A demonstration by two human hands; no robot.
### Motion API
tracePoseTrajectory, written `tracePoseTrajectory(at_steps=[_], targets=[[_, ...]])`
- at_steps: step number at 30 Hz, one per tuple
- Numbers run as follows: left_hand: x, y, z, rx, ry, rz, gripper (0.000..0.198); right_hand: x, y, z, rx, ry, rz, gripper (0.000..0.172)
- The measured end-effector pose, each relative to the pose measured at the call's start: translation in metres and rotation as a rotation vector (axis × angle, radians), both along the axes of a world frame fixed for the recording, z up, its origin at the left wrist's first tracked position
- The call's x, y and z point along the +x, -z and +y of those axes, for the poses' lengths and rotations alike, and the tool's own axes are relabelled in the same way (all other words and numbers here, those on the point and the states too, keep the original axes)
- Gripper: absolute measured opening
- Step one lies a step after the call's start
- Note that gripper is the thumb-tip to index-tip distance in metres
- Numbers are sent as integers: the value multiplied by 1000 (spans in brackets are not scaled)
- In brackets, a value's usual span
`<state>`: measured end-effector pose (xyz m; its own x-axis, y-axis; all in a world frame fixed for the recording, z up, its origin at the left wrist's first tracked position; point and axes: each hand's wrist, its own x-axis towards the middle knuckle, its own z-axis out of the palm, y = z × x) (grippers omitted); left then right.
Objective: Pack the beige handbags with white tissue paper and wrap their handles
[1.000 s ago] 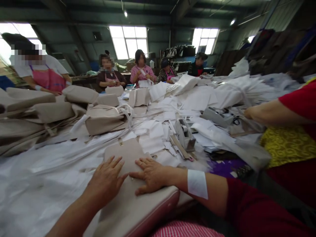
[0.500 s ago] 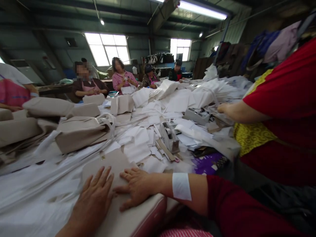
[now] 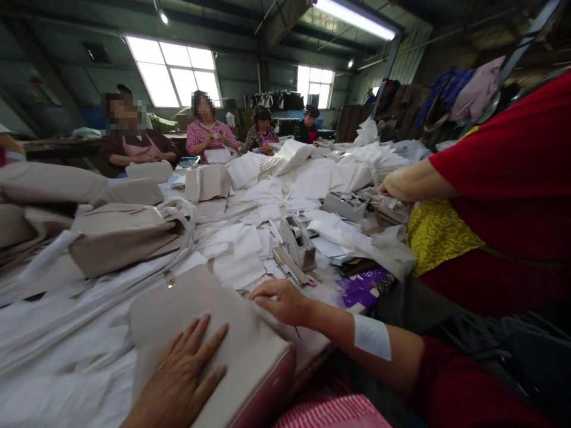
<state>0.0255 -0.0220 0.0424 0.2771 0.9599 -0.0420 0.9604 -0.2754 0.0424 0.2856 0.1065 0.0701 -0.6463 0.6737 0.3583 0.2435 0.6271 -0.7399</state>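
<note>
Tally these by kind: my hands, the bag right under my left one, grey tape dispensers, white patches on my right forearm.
Hands: 2, left hand and right hand
Bag: 1
Tape dispensers: 2
White patch: 1
Total: 6

Readable text: none; no word, brand, number or sign can be made out.
Bag flap (image 3: pixel 187 303): no lettering can be read.
Metal clasp (image 3: pixel 171 283): too small for any marking to be told.
Near tape dispenser (image 3: pixel 307 257): a dark mark is seen on the side, not legible.
Far tape dispenser (image 3: pixel 341 206): no label can be read.
Purple sheet (image 3: pixel 363 288): white patches are seen, no print can be read.
White sheets (image 3: pixel 243 241): no writing can be made out.
Forearm patch (image 3: pixel 372 337): no print is made out.
</note>
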Motion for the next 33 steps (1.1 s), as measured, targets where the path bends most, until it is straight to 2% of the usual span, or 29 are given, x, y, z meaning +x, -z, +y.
tracePoseTrajectory(at_steps=[2,5,8,12,16,22,28,33], targets=[[0,1,1,2,-12,-16,60,38,-1,6,41,304,39,21],[-1,5,1,-2,-34,-33,59,93,4,19,48,687,-158,25],[-2,7,2,-18,-41,-31,59,131,13,33,39,834,-364,29],[-1,7,3,-32,-46,-17,59,155,21,54,77,824,-497,32],[-1,5,4,-24,-52,-13,59,171,23,90,87,774,-665,37],[-3,6,5,-47,-52,12,58,187,22,137,27,520,-948,23],[-6,12,6,-20,-50,9,59,182,22,151,22,365,-1144,29],[-6,13,5,-1,-47,3,59,183,8,156,24,311,-1186,26]])
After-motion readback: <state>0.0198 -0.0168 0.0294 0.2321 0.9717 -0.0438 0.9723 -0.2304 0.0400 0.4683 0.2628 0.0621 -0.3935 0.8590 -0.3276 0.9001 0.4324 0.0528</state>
